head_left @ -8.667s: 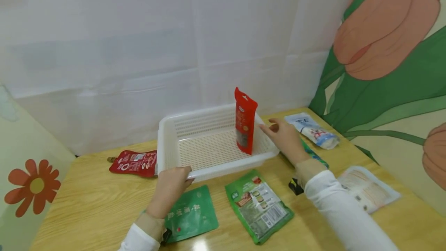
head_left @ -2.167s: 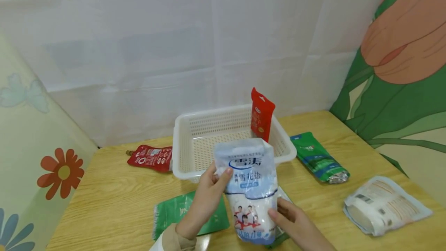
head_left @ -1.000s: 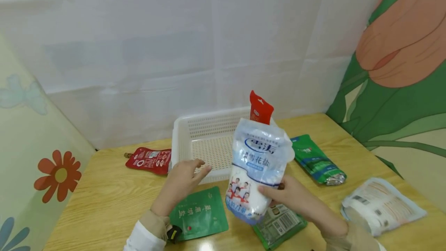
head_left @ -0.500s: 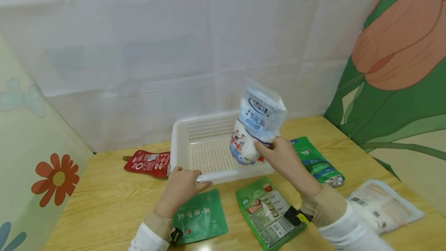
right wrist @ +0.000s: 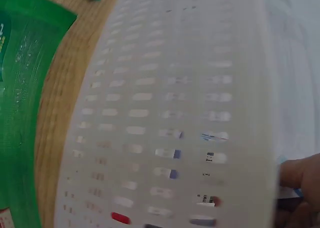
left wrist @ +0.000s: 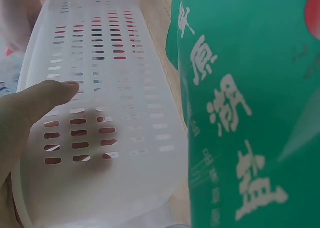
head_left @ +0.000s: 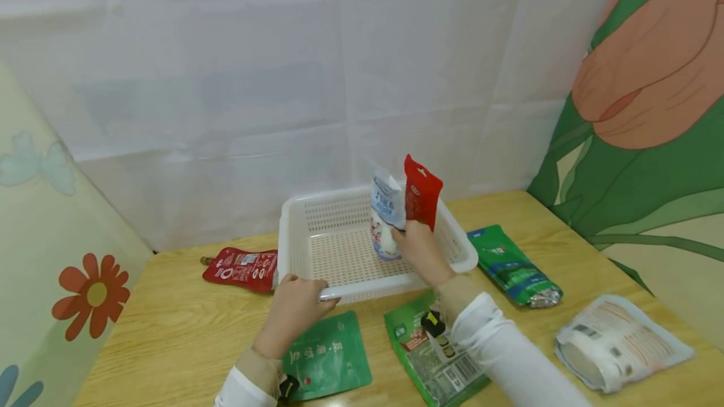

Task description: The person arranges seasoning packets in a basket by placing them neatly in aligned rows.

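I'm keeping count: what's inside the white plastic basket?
A red plastic packet, its base covered in the head view by the right hand, which grips a blue-white plastic pouch inside.

A wooden table (head_left: pixel 181 331) with pale yellow grain carries a white perforated basket (head_left: pixel 373 286). Just left of the basket lies a red spouted pouch (head_left: pixel 243 267). In front of the basket lie a flat green pouch (head_left: pixel 334 357) and, right of that, a green barcoded packet (head_left: pixel 435 366). Right of the basket rests a green-and-blue pouch (head_left: pixel 513 265); farther right and nearer the front than the basket, a whitish pouch (head_left: pixel 622 344)
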`<state>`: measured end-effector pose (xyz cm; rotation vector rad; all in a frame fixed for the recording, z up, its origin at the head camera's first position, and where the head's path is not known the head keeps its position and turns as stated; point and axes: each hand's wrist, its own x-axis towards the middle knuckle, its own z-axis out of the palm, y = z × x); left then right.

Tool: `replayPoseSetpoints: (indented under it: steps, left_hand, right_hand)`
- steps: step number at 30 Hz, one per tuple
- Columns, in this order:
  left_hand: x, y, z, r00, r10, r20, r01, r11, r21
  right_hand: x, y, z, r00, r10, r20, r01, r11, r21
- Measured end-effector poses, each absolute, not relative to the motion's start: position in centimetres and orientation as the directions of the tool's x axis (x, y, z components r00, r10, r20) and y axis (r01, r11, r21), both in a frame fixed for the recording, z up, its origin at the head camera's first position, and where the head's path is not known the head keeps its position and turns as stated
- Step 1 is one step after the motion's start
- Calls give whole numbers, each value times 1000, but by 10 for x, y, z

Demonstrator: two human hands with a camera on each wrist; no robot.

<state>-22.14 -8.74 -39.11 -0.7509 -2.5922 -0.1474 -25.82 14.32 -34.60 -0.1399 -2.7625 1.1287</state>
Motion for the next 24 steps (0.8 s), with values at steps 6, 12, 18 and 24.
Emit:
replayPoseSetpoints:
  steps: [6,12,18,24]
  left_hand:
    - [-223,-87,-394,-750,489,445,534,845,-29]
    - [-222,-87,-393,-760,490,426,534,845,-21]
    - [-222,-88,-392,-762,496,416,536,844,-24]
    - [-222,-89,-391,-761,501,412,540,841,-25]
  right_hand:
    - [-268,143,-355,-983,182,33,119,760,-639]
    - [-274,146,-363,-981,194,8,151,788,-596]
    - [-278,148,-369,-982,186,-11,161,817,-553]
    - [-279,149,-371,-986,156,-54,160,827,-538]
